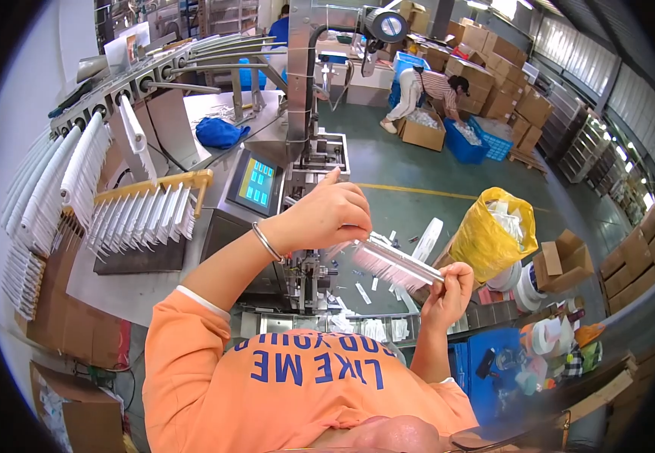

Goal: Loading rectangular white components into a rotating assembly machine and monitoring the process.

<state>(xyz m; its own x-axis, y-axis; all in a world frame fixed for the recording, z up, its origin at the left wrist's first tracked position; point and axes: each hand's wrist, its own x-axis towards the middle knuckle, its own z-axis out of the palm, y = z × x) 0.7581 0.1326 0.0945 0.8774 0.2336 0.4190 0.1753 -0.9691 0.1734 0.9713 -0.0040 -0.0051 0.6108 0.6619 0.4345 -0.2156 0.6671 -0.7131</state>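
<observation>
A silvery rail with a dense row of thin white pieces [392, 264] along it is held in front of my chest, slanting down to the right. My left hand [326, 217] is closed at its upper left end, thumb and fingers pinched together. Its lower right end sits between the thumb and fingers of my right hand [450, 293]. What exactly the white pieces are cannot be made out. Beneath my hands, a metal machine [308, 283] stands with loose white slips around it. Close to my left forearm is a touch screen [256, 183].
At left, a wooden bar [154, 185] carries several white strips, beside more hanging white bundles [78, 162]. A yellow bag [486, 241] of white scraps stands at right, near a blue bin [486, 370]. Further back, a person [441, 89] bends over a blue crate [463, 143] near stacked cartons.
</observation>
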